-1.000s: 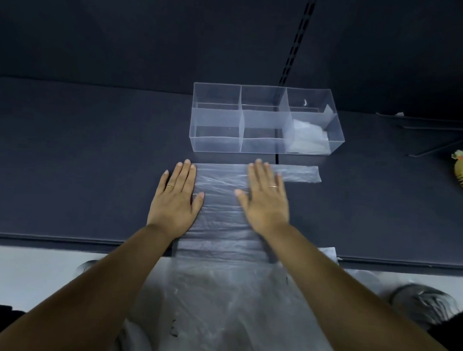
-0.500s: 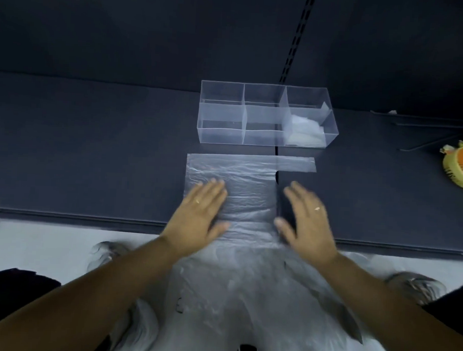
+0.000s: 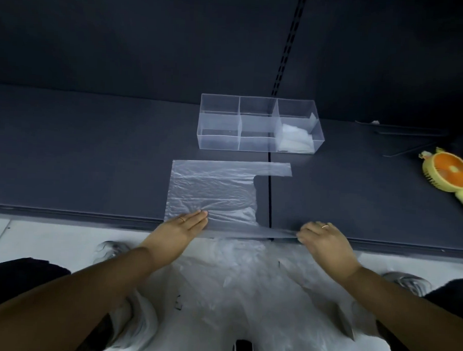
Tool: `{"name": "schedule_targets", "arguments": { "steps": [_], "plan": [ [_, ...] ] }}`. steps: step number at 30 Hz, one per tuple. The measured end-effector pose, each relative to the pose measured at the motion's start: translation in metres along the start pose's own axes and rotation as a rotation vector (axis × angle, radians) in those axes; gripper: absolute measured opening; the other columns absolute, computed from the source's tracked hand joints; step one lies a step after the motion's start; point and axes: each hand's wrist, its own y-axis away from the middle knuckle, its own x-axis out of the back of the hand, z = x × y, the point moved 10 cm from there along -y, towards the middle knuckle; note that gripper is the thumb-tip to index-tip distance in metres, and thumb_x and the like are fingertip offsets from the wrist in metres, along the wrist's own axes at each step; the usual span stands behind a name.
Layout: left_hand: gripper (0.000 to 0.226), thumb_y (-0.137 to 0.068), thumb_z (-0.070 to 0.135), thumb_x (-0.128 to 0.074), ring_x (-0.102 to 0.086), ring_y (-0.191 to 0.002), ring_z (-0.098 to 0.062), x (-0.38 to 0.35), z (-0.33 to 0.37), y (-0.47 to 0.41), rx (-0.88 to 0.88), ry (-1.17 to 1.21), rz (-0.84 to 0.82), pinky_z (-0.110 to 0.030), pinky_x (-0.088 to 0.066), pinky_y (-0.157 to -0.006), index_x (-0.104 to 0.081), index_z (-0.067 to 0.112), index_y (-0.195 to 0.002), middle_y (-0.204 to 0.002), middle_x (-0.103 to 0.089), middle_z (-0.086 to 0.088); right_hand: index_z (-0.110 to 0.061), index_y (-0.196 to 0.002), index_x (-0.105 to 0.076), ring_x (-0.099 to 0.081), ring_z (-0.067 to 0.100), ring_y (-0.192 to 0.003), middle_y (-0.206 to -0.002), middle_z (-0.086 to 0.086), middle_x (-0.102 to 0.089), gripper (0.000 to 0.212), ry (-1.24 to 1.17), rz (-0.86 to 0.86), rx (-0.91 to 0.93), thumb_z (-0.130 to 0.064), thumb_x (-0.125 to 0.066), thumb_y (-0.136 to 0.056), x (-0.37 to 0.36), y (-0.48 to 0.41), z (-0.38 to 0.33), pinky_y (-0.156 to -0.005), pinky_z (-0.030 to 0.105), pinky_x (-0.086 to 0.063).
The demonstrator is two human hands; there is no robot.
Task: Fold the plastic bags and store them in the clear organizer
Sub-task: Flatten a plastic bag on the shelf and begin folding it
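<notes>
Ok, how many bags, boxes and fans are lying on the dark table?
Flat clear plastic bag: 1
Clear plastic organizer box: 1
Yellow and orange handheld fan: 1
Total: 3, not counting the white folded bags inside the box, too bunched to count.

**Dim scene, soft wide-angle picture**

The upper half of the frame is nearly black, and the wall there shows almost no detail. The table [image 3: 93,156] is a dull, evenly lit dark grey with no sharp shadows. The brightest area is the pale floor [image 3: 36,241] along the bottom. Soft highlights pick out wrinkles in the bag [image 3: 211,190] and the edges of the organizer [image 3: 218,143]. The left hand [image 3: 177,228] and right hand [image 3: 325,240] are brighter than the forearms, which darken toward the lower corners. The table's front edge bows, and the arms stretch wide at the bottom. The shoes [image 3: 107,251] and the fan [image 3: 450,174] at the right edge look smeared.
</notes>
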Motion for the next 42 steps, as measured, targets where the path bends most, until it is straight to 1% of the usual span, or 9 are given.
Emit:
{"name": "schedule_targets", "arguments": {
  "steps": [5,9,11,16,22,27,33,39,42],
  "plan": [
    [0.036,-0.098,0.014,-0.048,-0.053,-0.126,-0.019,0.005,-0.036,0.003,0.09,0.198,-0.141,-0.028,-0.04,-0.104,-0.056,0.016,-0.133,-0.143,-0.051,-0.001,-0.016,-0.082,-0.071,-0.065,0.019,-0.077,-0.084,-0.005,-0.07,0.01,-0.293,-0.279,-0.273,-0.016,-0.065,-0.09,-0.006,-0.002,0.044,-0.069,0.028,-0.046],
    [0.017,-0.091,0.026,-0.065,-0.065,-0.082,0.0,0.019,-0.083,-0.001,0.413,0.727,-0.152,-0.021,-0.048,-0.079,-0.077,0.015,-0.095,-0.089,-0.075,0.007,-0.032,-0.066,-0.067,-0.061,-0.002,-0.065,-0.068,-0.017,-0.069,0.025,-0.613,-0.495,-0.36,-0.02,-0.068,-0.088,-0.004,-0.009,0.066,-0.065,0.013,-0.044],
    [0.013,-0.084,0.029,-0.073,-0.063,-0.081,0.007,0.015,-0.102,-0.002,0.592,0.977,-0.142,-0.014,-0.046,-0.08,-0.078,0.02,-0.092,-0.086,-0.073,0.014,-0.027,-0.068,-0.072,-0.064,0.003,-0.065,-0.069,-0.007,-0.072,0.019,-0.751,-0.516,-0.412,-0.019,-0.071,-0.086,0.0,-0.018,0.075,-0.067,0.013,-0.047],
    [0.012,-0.083,0.023,-0.073,-0.063,-0.097,-0.009,-0.004,-0.138,-0.004,0.931,1.347,0.013,-0.024,-0.049,-0.085,-0.073,0.019,-0.094,-0.103,-0.07,0.004,-0.01,-0.079,-0.074,-0.064,0.003,-0.064,-0.073,0.005,-0.072,0.006,-1.043,-0.321,-0.658,-0.011,-0.071,-0.084,0.0,-0.059,0.106,-0.061,0.011,-0.048],
    [0.012,-0.082,0.026,-0.075,-0.058,-0.073,-0.011,-0.03,-0.163,-0.001,1.184,1.284,0.203,-0.026,-0.044,-0.077,-0.071,0.015,-0.082,-0.075,-0.065,0.001,-0.005,-0.082,-0.068,-0.055,0.012,-0.073,-0.077,0.003,-0.064,0.012,-1.067,-0.106,-0.925,-0.016,-0.067,-0.087,-0.042,-0.104,0.124,-0.067,0.02,-0.043],
    [0.02,-0.084,0.031,-0.073,-0.059,-0.07,-0.013,-0.035,-0.173,-0.004,1.19,1.057,0.269,-0.023,-0.042,-0.071,-0.068,0.023,-0.066,-0.071,-0.066,0.006,0.005,-0.081,-0.069,-0.058,0.021,-0.081,-0.087,0.019,-0.068,0.027,-0.915,-0.026,-1.033,-0.021,-0.066,-0.088,-0.068,-0.115,0.128,-0.079,0.035,-0.049],
    [0.027,-0.088,0.033,-0.066,-0.055,-0.062,-0.001,-0.026,-0.175,-0.009,1.145,0.837,0.296,-0.018,-0.036,-0.052,-0.063,0.025,-0.062,-0.064,-0.063,0.013,-0.011,-0.072,-0.066,-0.054,0.017,-0.065,-0.077,0.009,-0.067,0.028,-0.711,0.035,-1.097,-0.033,-0.064,-0.088,-0.07,-0.116,0.13,-0.055,0.025,-0.039],
    [0.022,-0.09,0.033,-0.064,-0.061,-0.077,-0.023,-0.017,-0.165,-0.007,1.148,0.737,0.339,-0.027,-0.038,-0.06,-0.065,0.012,-0.082,-0.086,-0.067,-0.003,-0.014,-0.078,-0.068,-0.054,0.017,-0.064,-0.07,0.0,-0.061,0.028,-0.65,0.053,-1.14,-0.038,-0.062,-0.089,-0.071,-0.117,0.129,-0.049,0.021,-0.032],
    [0.025,-0.086,0.023,-0.07,-0.054,-0.097,-0.034,0.011,-0.156,-0.006,1.111,0.474,0.45,-0.041,-0.04,-0.077,-0.059,0.007,-0.102,-0.109,-0.054,-0.014,-0.013,-0.075,-0.067,-0.056,0.02,-0.066,-0.066,-0.001,-0.059,0.029,-0.643,0.054,-1.133,-0.038,-0.062,-0.09,-0.07,-0.118,0.128,-0.049,0.021,-0.032]
  ]
}}
